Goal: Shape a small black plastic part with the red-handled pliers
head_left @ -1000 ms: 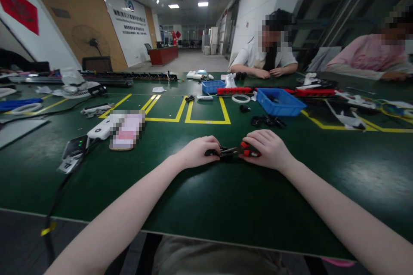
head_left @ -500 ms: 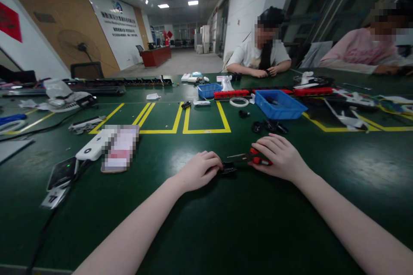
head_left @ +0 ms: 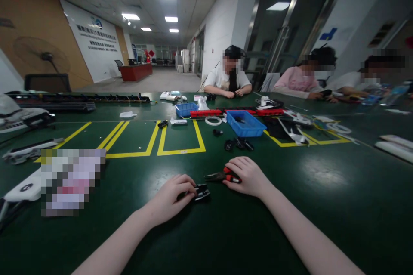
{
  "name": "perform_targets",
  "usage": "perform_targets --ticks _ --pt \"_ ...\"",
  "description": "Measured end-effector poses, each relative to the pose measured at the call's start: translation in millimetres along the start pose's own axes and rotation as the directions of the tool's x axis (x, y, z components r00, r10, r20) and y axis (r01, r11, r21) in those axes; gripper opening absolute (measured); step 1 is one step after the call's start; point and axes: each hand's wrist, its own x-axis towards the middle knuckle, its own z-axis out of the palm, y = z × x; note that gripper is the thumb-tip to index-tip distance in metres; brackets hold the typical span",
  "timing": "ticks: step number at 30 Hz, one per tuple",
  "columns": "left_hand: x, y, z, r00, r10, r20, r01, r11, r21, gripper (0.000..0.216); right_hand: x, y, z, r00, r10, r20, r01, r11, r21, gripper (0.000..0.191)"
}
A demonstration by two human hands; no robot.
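My left hand (head_left: 179, 194) is closed on a small black plastic part (head_left: 202, 192), whose right end sticks out past the fingertips just above the green table (head_left: 245, 232). In my right hand (head_left: 245, 176) are pliers (head_left: 217, 177) with red and black handles and long narrow jaws. The jaws point left, a little above and to the right of the black part, and look apart from it. My palm and fingers hide part of the red handles.
Beyond my hands lie several black parts (head_left: 238, 143), a blue bin (head_left: 245, 124), a white ring (head_left: 213, 121) and a red strip (head_left: 205, 113). A phone (head_left: 72, 186) rests at the left on a white power strip (head_left: 26, 186). Co-workers (head_left: 227, 81) sit across the table.
My view has turned right and tilted up, so the scene sits further left. The plier jaws have drawn back from over the black part. Both hands keep their hold.
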Motion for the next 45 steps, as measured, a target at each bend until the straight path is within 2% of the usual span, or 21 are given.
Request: perform_targets --ticks 6,13,16,22,27,30,45 --pt "-0.3 3.4 1.6 1.0 0.022 -0.003 -0.021 0.998 0.063 0.013 1.9 -11.8 -2.0 0.998 -0.061 -0.024 0.061 0.997 -0.037 0.032" --pt "1.2 4.6 3.4 0.999 0.044 -0.028 -0.04 0.99 0.132 0.008 5.7 -19.9 -3.0 0.964 -0.142 -0.225 0.126 0.988 -0.085 0.033" --pt "0.7 5.4 3.0 0.999 0.045 -0.02 -0.041 0.988 0.149 0.008 5.8 -18.7 -7.9 0.952 -0.159 -0.262 0.144 0.987 -0.077 0.032" --pt "0.4 2.8 3.2 0.998 0.056 -0.012 -0.053 0.981 0.187 0.011 6.4 -26.3 -16.0 0.948 -0.228 -0.224 0.212 0.973 -0.091 0.032" --pt "0.8 -0.1 4.1 0.998 0.057 -0.011 -0.053 0.974 0.218 0.021 7.7 -31.7 -11.1 0.953 -0.242 -0.181 0.232 0.97 -0.074 0.031" --pt "1.3 0.5 4.1 0.998 0.064 -0.012 -0.06 0.974 0.217 0.02 7.6 -30.4 -6.6 0.954 -0.251 -0.16 0.246 0.968 -0.054 0.033" --pt "1.5 -7.2 7.1 0.996 0.092 -0.019 -0.086 0.974 0.207 0.019 5.2 -28.7 -1.6 0.985 -0.155 -0.075 0.16 0.985 0.066 0.03"
